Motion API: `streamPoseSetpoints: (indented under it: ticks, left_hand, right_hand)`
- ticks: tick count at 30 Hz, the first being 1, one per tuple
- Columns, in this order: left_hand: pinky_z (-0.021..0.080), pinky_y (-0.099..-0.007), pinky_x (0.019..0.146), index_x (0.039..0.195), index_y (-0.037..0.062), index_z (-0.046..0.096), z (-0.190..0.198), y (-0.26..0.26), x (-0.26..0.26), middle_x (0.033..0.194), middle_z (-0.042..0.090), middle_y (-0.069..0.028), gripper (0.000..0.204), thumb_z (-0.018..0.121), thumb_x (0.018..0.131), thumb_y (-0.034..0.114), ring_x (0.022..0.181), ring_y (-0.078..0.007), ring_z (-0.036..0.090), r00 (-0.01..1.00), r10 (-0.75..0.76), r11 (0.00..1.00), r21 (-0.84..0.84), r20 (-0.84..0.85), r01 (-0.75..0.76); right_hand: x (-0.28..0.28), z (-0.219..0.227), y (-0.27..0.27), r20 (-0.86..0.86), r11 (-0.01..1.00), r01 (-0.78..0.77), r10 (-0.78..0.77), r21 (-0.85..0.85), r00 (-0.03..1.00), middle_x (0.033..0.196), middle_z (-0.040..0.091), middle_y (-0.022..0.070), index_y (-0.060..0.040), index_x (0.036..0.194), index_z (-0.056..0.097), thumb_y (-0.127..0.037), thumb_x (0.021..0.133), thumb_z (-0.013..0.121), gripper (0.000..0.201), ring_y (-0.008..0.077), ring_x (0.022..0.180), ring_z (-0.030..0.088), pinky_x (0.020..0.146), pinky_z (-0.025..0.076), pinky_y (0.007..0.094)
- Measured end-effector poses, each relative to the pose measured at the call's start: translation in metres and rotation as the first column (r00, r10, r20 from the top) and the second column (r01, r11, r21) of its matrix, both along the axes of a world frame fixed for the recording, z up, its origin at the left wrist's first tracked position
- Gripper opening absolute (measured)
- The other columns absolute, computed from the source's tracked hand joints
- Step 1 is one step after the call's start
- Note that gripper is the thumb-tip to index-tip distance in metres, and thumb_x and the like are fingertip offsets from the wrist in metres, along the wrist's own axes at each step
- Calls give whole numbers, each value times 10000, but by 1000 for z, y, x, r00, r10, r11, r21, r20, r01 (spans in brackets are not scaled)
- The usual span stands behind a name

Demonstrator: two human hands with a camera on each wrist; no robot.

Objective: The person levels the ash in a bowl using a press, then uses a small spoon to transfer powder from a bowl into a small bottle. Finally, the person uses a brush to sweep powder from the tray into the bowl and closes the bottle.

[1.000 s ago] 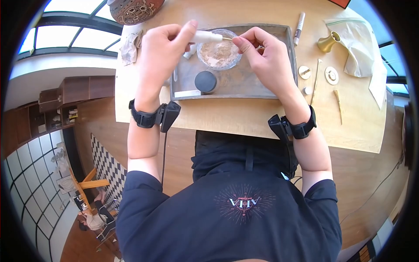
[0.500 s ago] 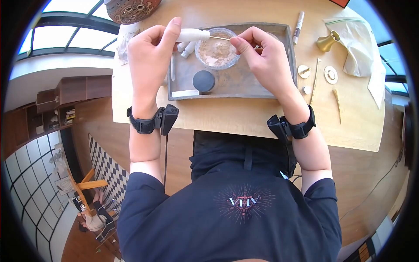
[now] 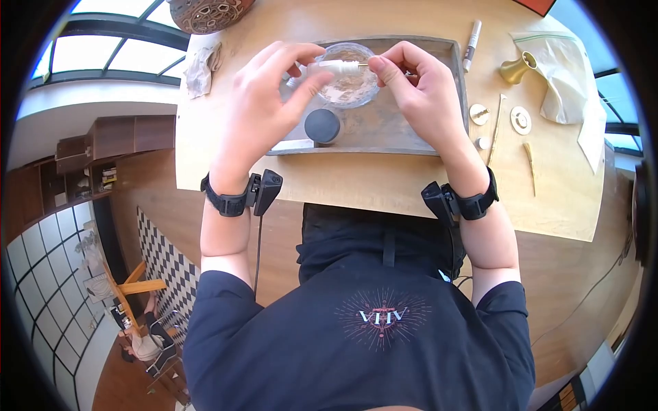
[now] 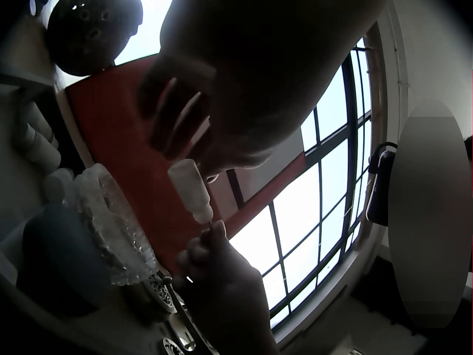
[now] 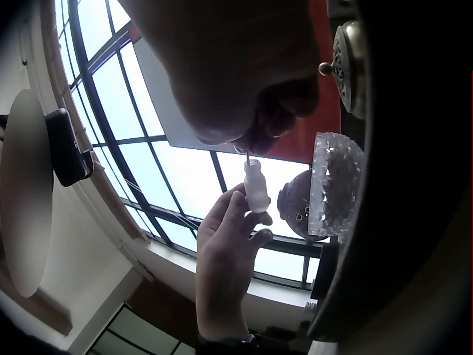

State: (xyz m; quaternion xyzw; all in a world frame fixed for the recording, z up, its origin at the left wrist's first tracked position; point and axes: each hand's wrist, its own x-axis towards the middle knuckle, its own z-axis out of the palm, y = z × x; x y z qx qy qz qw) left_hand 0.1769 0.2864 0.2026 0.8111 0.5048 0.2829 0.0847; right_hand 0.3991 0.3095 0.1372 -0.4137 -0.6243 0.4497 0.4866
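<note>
Over the glass bowl (image 3: 356, 96) of pale powder, my left hand (image 3: 264, 103) has a small white bottle (image 3: 337, 68) between its thumb and fingers, lying on its side with its neck toward my right hand (image 3: 421, 89). My right thumb and fingertips pinch a thin gold-coloured stick (image 3: 364, 65), whose other end is hidden inside the bottle's neck. In the right wrist view, the left fingertips are around the base of the bottle (image 5: 255, 188). The left wrist view shows the bottle (image 4: 191, 188) beside the spread left fingers.
The bowl stands in a grey wooden tray (image 3: 384, 147) with a round dark lid-like piece (image 3: 322, 127). To the right lie a marker-like tube (image 3: 471, 46), a brass vase (image 3: 517, 67), brass discs, slim tools and a plastic bag (image 3: 565, 89). A patterned pot (image 3: 209, 14) is at the back left.
My left hand first drew the bottle left, baring more of the stick, then brought it back right. Its fingers are now more spread. My right hand stays nearly in place.
</note>
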Motion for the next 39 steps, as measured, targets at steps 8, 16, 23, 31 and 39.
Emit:
streamPoseSetpoints:
  ticks: [8, 16, 23, 31, 39]
  left_hand:
    - [542, -390, 880, 1117, 114, 716, -5, -2, 13, 1028, 687, -47, 354, 832, 785, 155, 994, -264, 654, 974, -47, 961, 255, -221, 104]
    - [554, -397, 839, 996, 87, 734, -1, 2, 3, 912, 698, -56, 227, 808, 786, 128, 929, -277, 667, 973, -26, 967, 240, -231, 83]
    - [554, -420, 861, 991, 40, 739, 18, 17, 2, 929, 705, -124, 191, 775, 830, 137, 956, -325, 675, 825, -76, 985, 85, -560, 149]
    - [560, -433, 874, 1011, 23, 749, 47, 33, 7, 933, 707, -152, 221, 779, 827, 141, 945, -345, 687, 785, -96, 985, 53, -612, 161]
    - [545, -435, 875, 1006, 66, 779, 27, 37, -10, 885, 725, -97, 199, 771, 842, 179, 976, -295, 659, 885, -55, 996, 35, -462, 80]
  right_hand:
    - [0, 2, -2, 29, 1000, -5, 5, 14, 1000, 715, 662, 10, -12, 952, 713, -181, 979, 732, 172, 65, 630, 519, 587, 414, 242]
    - [11, 1, 4, -13, 998, 61, -61, 12, 998, 684, 644, -6, -6, 900, 710, -178, 966, 743, 187, 45, 602, 498, 555, 391, 228]
    - [21, 1, 10, 88, 985, 157, -163, 73, 983, 655, 642, 19, 10, 858, 689, -174, 955, 735, 212, 67, 601, 528, 575, 428, 247]
    - [21, 2, 11, 119, 983, 156, -167, 96, 979, 679, 684, 65, 14, 864, 691, -179, 956, 728, 217, 108, 601, 584, 602, 479, 264]
    - [22, 3, 11, 151, 981, 170, -183, 96, 971, 675, 686, 76, 12, 865, 695, -177, 954, 729, 212, 119, 590, 595, 598, 487, 270]
